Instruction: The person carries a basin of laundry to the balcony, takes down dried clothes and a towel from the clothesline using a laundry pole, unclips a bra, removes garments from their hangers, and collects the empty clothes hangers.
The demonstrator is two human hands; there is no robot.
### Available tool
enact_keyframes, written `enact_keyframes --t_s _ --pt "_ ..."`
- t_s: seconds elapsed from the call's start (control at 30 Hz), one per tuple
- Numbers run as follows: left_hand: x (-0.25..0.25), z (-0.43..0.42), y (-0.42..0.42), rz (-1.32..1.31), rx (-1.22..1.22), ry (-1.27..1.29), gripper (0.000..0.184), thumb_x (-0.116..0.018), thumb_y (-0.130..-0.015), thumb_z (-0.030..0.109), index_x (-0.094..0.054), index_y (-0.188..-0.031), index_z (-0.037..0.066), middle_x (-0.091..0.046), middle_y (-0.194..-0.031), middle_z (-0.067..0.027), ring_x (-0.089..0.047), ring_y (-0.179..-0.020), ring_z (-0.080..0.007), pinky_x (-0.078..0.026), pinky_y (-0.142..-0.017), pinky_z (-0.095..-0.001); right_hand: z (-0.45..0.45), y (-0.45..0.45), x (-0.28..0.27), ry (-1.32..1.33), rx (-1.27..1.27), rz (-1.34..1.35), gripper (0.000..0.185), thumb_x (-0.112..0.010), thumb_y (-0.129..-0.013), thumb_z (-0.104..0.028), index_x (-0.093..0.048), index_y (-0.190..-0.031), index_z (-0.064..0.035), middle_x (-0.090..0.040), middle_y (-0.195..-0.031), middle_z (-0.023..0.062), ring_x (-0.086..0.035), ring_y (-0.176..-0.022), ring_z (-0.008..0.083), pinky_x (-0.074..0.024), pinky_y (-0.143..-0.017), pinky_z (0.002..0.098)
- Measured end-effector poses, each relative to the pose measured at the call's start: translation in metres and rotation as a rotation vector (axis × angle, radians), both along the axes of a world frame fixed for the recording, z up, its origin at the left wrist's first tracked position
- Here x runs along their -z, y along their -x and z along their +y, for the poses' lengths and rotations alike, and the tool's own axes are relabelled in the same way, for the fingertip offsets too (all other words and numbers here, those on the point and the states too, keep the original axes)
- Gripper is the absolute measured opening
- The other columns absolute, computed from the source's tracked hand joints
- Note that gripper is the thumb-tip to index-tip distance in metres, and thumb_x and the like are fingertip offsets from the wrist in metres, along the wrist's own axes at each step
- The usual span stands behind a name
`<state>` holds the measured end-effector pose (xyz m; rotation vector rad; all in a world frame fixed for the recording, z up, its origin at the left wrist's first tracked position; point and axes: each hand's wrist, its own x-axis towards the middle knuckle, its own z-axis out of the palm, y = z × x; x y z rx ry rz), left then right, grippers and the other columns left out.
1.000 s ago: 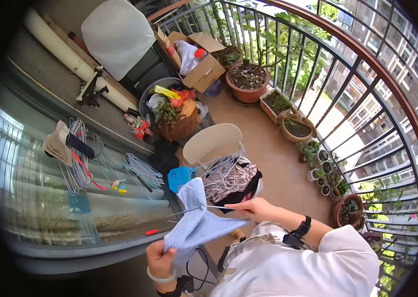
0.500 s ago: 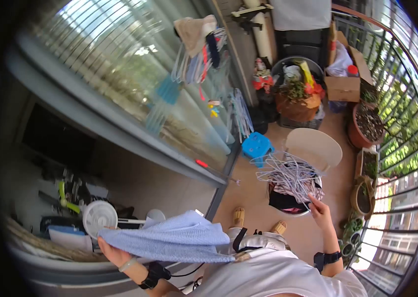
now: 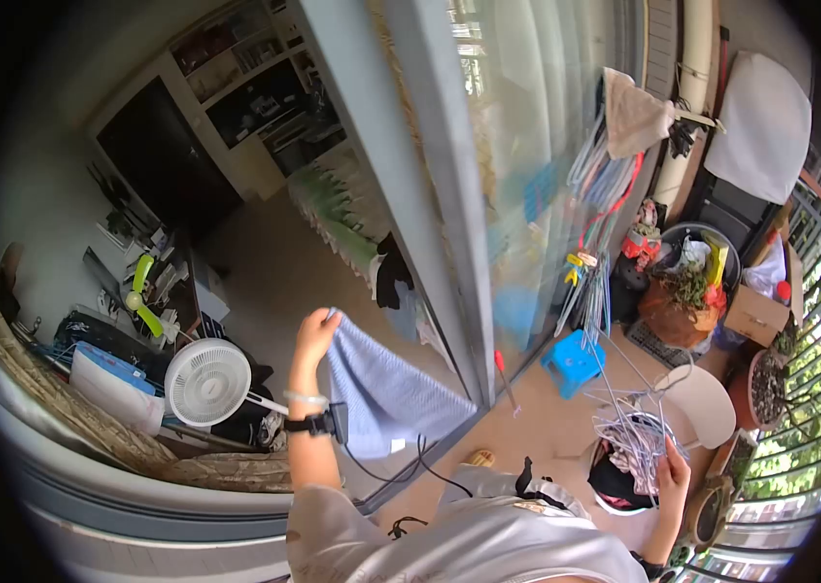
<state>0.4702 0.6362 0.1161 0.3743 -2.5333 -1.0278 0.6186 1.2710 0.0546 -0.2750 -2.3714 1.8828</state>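
Cloth (image 3: 386,389), ribbed blue, hangs pinched in left hand (image 3: 315,337); right hand (image 3: 672,474) grips thin hangers (image 3: 636,428).

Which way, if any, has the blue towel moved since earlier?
Yes: first seen beside the blue stool in view, the towel is now away from it, toward the room, hanging from the left hand.
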Motion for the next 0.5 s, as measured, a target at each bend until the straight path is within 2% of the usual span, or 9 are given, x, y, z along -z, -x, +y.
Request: enact_keyframes --t_s 0.03,0.13,0.2,0.23,0.3,0.33,0.37,0.43,0.5 --pt "0.01 -0.018 0.035 0.024 0.015 0.016 0.029 -0.058 -0.077 0.027 -0.056 -0.075 -0.001 -0.052 -0.055 -0.0097 -0.047 -0.051 -0.0141 -0.037 -0.05 -0.0312 -0.01 -0.001 0.002 0.071 0.05 0.021 0.037 -0.05 -0.083 -0.003 -0.049 -0.119 -0.0052 -0.038 -0.06 -0.008 -0.03 -0.046 0.0002 -0.0245 -0.041 0.0155" --pt "0.008 -0.042 0.13 0.186 -0.074 0.172 0.028 -0.056 -0.078 0.028 -0.057 -0.078 0.0 -0.053 -0.061 -0.0177 -0.052 -0.057 -0.0303 -0.04 -0.055 -0.0388 -0.044 -0.004 -0.013 0.118 0.122 0.05 0.038 -0.047 -0.084 -0.002 -0.046 -0.121 -0.0043 -0.038 -0.059 -0.0075 -0.029 -0.044 -0.0003 -0.0217 -0.038 0.0147" --pt "-0.014 -0.035 0.179 0.432 -0.044 0.118 0.028 -0.056 -0.079 0.027 -0.058 -0.081 -0.001 -0.055 -0.062 -0.0174 -0.053 -0.058 -0.031 -0.041 -0.056 -0.0388 -0.059 -0.014 -0.012 0.114 0.214 0.119 0.038 -0.046 -0.085 -0.003 -0.044 -0.122 -0.0017 -0.036 -0.058 -0.0076 -0.027 -0.042 -0.0005 -0.018 -0.035 0.015" --pt "-0.016 -0.037 0.205 0.432 -0.014 0.105 0.028 -0.056 -0.079 0.027 -0.058 -0.081 -0.001 -0.055 -0.062 -0.0174 -0.053 -0.058 -0.031 -0.041 -0.056 -0.0388 -0.063 -0.02 -0.012 0.105 0.246 0.12 0.038 -0.046 -0.085 -0.003 -0.044 -0.122 -0.0017 -0.036 -0.058 -0.0076 -0.027 -0.042 -0.0005 -0.018 -0.035 0.015" --pt "-0.012 -0.039 0.252 0.661 0.052 0.175 0.026 -0.057 -0.078 0.023 -0.058 -0.085 -0.002 -0.058 -0.072 -0.0178 -0.055 -0.061 -0.0305 -0.042 -0.057 -0.0375 -0.075 -0.044 -0.016 0.102 0.33 0.157 0.038 -0.046 -0.086 -0.007 -0.043 -0.123 -0.0026 -0.034 -0.056 -0.0085 -0.026 -0.041 -0.0004 -0.019 -0.035 0.0159" --pt "-0.017 -0.036 0.261 0.502 0.163 0.015 0.024 -0.058 -0.077 0.019 -0.059 -0.087 -0.003 -0.06 -0.082 -0.0193 -0.057 -0.072 -0.0313 -0.044 -0.064 -0.0358 -0.082 -0.056 -0.017 0.085 0.395 0.133 0.039 -0.047 -0.086 -0.009 -0.042 -0.124 -0.0024 -0.033 -0.056 -0.0082 -0.026 -0.042 -0.0002 -0.0193 -0.035 0.0159" --pt "0.0 -0.039 0.28 0.578 0.233 -0.095 0.023 -0.058 -0.076 0.017 -0.06 -0.089 -0.001 -0.059 -0.091 -0.0208 -0.057 -0.085 -0.0324 -0.044 -0.074 -0.0362 -0.091 -0.065 -0.022 0.066 0.425 0.134 0.041 -0.048 -0.086 -0.011 -0.041 -0.125 -0.003 -0.032 -0.057 -0.0079 -0.026 -0.042 -0.0002 -0.0193 -0.036 0.016" --pt "0.041 -0.057 0.301 0.458 0.221 0.114 0.027 -0.059 -0.076 0.017 -0.059 -0.096 -0.001 -0.058 -0.098 -0.0212 -0.054 -0.095 -0.0348 -0.042 -0.083 -0.0372 -0.1 -0.085 -0.019 0.051 0.498 0.165 0.042 -0.049 -0.085 -0.012 -0.04 -0.126 -0.0036 -0.031 -0.057 -0.0079 -0.026 -0.042 -0.0003 -0.019 -0.035 0.0159" --pt "0.083 -0.061 0.295 0.163 0.121 0.122 0.034 -0.059 -0.076 0.019 -0.056 -0.103 0.0 -0.056 -0.104 -0.0204 -0.052 -0.097 -0.0357 -0.04 -0.085 -0.0381 -0.11 -0.099 -0.019 0.056 0.617 0.146 0.043 -0.049 -0.085 -0.013 -0.04 -0.126 -0.0048 -0.031 -0.058 -0.0076 -0.026 -0.041 -0.0001 -0.0194 -0.036 0.0157"
